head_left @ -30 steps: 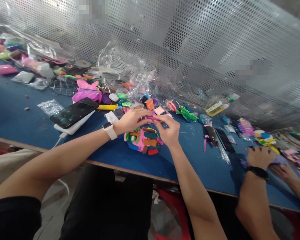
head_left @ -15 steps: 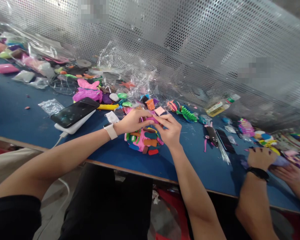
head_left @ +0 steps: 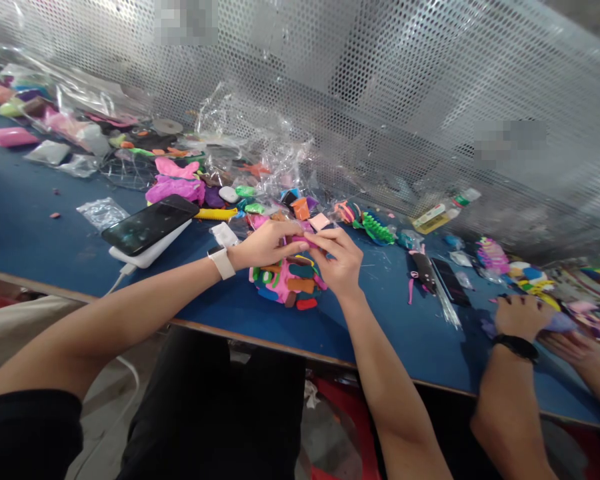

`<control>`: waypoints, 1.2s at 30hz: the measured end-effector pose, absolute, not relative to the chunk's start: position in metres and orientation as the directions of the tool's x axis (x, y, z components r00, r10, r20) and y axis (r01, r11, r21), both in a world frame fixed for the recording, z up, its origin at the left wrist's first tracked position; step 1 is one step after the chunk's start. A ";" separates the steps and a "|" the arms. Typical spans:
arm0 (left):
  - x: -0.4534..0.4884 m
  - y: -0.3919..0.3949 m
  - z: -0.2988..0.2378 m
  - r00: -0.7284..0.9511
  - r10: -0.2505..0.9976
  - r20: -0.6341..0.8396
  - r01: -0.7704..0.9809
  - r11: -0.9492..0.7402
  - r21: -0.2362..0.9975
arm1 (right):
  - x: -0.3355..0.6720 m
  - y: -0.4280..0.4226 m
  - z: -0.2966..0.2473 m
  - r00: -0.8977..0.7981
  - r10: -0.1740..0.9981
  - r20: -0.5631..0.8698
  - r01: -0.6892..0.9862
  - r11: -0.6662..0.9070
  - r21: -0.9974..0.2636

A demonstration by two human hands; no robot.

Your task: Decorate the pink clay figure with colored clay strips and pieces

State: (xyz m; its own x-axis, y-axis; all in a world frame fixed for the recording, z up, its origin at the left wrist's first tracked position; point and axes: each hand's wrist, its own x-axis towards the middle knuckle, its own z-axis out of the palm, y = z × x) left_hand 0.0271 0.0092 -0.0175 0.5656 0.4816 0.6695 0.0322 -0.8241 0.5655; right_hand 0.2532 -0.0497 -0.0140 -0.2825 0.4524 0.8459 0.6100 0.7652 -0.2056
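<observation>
My left hand (head_left: pixel 265 244), with a white watch on its wrist, and my right hand (head_left: pixel 337 260) meet above a multicoloured clay figure (head_left: pixel 286 279) on the blue table (head_left: pixel 40 227). Both hands pinch a small magenta piece of clay (head_left: pixel 303 239) between their fingertips. The figure is a pink lump covered with brown, teal, green and red patches, and it lies just under my fingers.
A black phone (head_left: pixel 147 225) rests on a white power bank to the left. Clay pieces and crumpled plastic wrap (head_left: pixel 250 150) crowd the back of the table below a perforated metal wall. Another person's hands (head_left: pixel 523 315) press clay at the right. The table's front edge runs below my wrists.
My two hands have drawn slightly closer together over the figure, working the magenta piece between the fingertips. The figure and the other person's hands have stayed where they were.
</observation>
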 end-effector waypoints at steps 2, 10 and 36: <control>0.028 0.009 -0.018 0.564 0.498 0.658 0.009 -0.801 0.599 | 0.253 -0.050 -0.013 -0.281 0.438 0.854 0.593 0.779 -0.204; 0.026 0.009 -0.017 0.570 0.546 0.614 -0.133 -0.676 0.725 | 0.256 -0.048 -0.017 -0.309 0.508 0.804 0.623 0.747 -0.232; 0.027 0.009 -0.016 0.528 0.642 0.556 -0.277 -0.489 0.827 | 0.251 -0.049 -0.014 -0.156 0.590 0.792 0.492 0.742 -0.455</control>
State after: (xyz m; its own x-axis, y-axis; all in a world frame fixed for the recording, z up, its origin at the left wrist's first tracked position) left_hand 0.0266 0.0091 -0.0161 0.5277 0.6423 0.5559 -0.2770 -0.4886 0.8274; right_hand 0.2508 -0.0486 -0.0136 -0.1563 0.5900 0.7922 0.4922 0.7419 -0.4554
